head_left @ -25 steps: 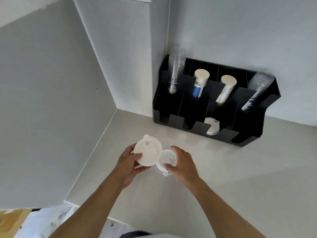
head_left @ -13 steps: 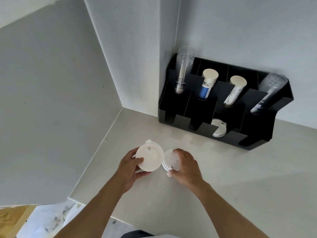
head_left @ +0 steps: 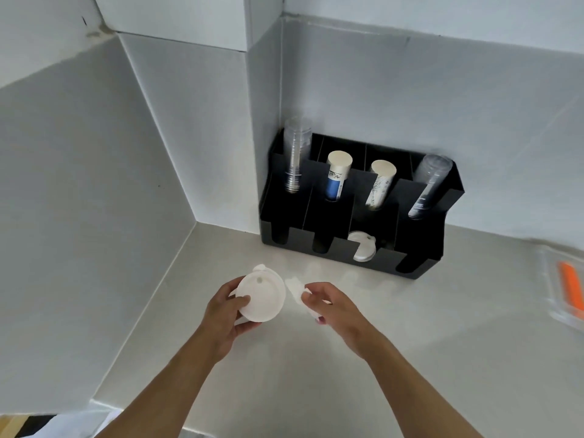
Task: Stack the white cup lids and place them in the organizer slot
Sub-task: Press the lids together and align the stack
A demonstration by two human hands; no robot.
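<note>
Left hand (head_left: 226, 314): pinches large white lid (head_left: 261, 298) by its rim, above counter (head_left: 410, 343). Right hand (head_left: 331, 306): pinches second lid (head_left: 296, 290), edge-on, apparently smaller. Unstacked. Organizer (head_left: 420, 235): one lid in slot (head_left: 363, 248). Remaining: stack, insert.

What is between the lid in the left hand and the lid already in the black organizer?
In the head view, only bare counter separates the left hand's lid from the organizer and its stored lid.
</note>
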